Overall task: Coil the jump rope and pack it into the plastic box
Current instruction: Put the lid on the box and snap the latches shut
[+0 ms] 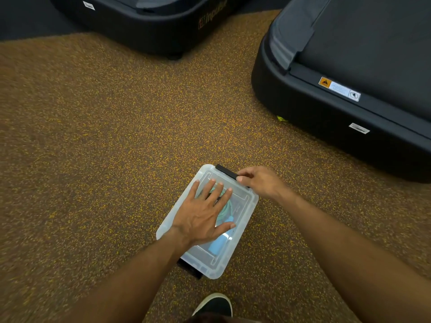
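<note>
Nearly done: jump rope (226,208) lies coiled inside the plastic box (220,271) on the floor (116,159), lid (243,202) on, left hand (200,215) pressing flat, fingers spread, right hand (258,183) pinching the far latch (226,171); latching seemingly remains.

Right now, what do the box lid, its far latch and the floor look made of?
Lid: translucent plastic, smooth, slightly glossy; the blue jump rope handle shows through it. Far latch: opaque black, matte, probably plastic. Floor: likely rubber gym flooring, dark with yellow flecks, grainy.
</note>
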{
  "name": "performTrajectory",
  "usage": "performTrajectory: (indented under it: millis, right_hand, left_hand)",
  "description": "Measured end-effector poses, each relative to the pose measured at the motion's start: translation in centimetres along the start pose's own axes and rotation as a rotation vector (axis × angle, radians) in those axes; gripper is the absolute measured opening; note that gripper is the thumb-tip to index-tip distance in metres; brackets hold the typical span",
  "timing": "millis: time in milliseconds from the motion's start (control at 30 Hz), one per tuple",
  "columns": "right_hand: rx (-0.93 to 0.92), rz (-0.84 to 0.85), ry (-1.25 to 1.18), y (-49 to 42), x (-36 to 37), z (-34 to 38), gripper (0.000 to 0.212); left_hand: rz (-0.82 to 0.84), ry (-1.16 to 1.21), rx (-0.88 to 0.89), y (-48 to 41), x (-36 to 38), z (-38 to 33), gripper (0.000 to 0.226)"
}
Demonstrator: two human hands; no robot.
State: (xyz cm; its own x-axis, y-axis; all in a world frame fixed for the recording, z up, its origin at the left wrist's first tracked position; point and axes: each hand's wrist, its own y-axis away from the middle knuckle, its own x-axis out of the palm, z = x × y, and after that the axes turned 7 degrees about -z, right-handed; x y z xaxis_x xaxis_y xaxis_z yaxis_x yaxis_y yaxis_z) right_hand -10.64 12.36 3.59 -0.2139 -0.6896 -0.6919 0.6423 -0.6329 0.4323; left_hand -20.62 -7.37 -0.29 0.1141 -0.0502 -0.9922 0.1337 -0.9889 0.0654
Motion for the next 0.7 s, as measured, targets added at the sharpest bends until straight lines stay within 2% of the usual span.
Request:
performTrajectory:
  millis: [233, 700]
  right_hand:
    - [-0.112, -0.027, 0.265, -0.1, 0.2, 1.4, 0.041]
    - [-0.096, -0.109, 0.350, 0.9, 0.3, 2.7, 0.035]
  left_hand:
    - [0.016, 0.000, -0.004, 0.1, 0.6, 0.1, 0.091]
    - [0.088, -0.038, -0.020, -0.2, 0.3, -0.2, 0.092]
